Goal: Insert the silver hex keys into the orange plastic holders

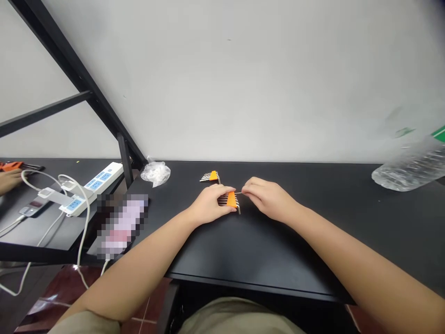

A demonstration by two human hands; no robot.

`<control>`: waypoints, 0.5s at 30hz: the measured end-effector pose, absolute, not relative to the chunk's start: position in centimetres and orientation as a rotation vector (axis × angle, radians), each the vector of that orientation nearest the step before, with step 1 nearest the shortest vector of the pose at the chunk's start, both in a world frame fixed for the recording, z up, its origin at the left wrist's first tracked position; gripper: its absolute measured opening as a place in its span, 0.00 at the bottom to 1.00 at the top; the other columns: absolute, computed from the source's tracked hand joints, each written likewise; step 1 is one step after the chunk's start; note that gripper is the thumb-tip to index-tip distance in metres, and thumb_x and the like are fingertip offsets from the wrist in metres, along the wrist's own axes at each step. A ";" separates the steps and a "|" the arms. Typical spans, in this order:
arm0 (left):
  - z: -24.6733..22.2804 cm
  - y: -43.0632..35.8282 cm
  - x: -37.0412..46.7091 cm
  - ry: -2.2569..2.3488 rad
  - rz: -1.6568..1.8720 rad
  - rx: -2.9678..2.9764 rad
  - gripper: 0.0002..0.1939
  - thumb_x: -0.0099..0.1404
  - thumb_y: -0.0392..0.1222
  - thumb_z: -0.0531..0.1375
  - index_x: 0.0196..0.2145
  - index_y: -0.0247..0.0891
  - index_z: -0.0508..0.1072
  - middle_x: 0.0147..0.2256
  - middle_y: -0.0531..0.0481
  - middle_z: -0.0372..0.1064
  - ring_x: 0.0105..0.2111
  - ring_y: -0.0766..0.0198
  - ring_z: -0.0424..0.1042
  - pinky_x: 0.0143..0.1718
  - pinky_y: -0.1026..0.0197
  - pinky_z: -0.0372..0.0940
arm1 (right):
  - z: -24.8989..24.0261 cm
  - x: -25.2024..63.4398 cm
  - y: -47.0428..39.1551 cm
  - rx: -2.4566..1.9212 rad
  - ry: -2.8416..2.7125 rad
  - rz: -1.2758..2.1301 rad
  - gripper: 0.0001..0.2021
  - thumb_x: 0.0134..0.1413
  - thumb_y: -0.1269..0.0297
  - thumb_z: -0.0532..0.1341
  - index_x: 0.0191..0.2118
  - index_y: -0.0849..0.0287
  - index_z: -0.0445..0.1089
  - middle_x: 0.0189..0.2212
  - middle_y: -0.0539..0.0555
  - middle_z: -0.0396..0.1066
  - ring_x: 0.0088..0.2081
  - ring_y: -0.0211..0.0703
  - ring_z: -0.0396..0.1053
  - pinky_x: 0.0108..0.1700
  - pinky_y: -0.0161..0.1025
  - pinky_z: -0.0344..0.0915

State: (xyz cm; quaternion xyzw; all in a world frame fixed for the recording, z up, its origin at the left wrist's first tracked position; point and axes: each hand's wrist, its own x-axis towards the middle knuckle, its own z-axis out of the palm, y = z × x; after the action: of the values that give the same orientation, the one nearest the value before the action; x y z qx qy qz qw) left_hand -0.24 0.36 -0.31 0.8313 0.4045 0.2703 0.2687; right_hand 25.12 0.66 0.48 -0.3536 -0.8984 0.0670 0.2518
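My left hand (211, 203) grips an orange hex key holder (231, 199) just above the black table. Several silver L-shaped keys sit side by side in it, their short bent ends showing on the right. In a pinch, my right hand (263, 195) holds the end of a thin hex key (238, 193), which runs to the top edge of the holder. Whether its tip is inside the holder I cannot tell. Behind my left hand, a second orange hex key set (213, 176) lies on the table with its keys fanned out to the left.
Crumpled clear plastic (155, 173) lies at the back left. A blurred-out phone (123, 227) on a cable lies at the left edge. Beyond the black frame are a white power strip (93, 188) and another person's hand (10, 181). On the right lies a clear bottle (410, 167).
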 end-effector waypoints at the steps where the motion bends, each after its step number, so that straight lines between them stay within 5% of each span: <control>1: -0.3 0.4 -0.2 1.091 0.729 2.240 0.28 0.59 0.47 0.71 0.56 0.43 0.75 0.45 0.48 0.76 0.45 0.56 0.74 0.49 0.55 0.69 | 0.5 25.1 0.7 -0.956 -2.451 0.170 0.12 0.70 0.70 0.52 0.45 0.55 0.74 0.43 0.57 0.74 0.37 0.43 0.73 0.39 0.40 0.69; 11: -0.1 0.3 -0.2 1.075 0.733 2.263 0.27 0.59 0.47 0.71 0.55 0.43 0.75 0.45 0.47 0.76 0.44 0.57 0.73 0.48 0.55 0.69 | 0.5 24.5 0.2 -0.929 -2.551 -0.007 0.16 0.66 0.76 0.51 0.46 0.56 0.75 0.44 0.58 0.74 0.39 0.45 0.70 0.37 0.39 0.65; 15: 0.2 0.1 0.1 1.046 0.729 2.309 0.25 0.59 0.46 0.71 0.53 0.43 0.76 0.41 0.48 0.74 0.41 0.57 0.71 0.45 0.55 0.68 | 0.7 23.7 -0.3 -0.899 -2.517 0.219 0.15 0.67 0.74 0.52 0.47 0.54 0.75 0.45 0.57 0.73 0.40 0.44 0.71 0.41 0.40 0.68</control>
State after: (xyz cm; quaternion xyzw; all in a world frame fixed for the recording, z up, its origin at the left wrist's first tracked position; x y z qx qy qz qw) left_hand 0.05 0.12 0.22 0.8477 0.3842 0.2675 0.2495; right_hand 23.68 -0.34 0.72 -0.3263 -0.9140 0.0796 0.2278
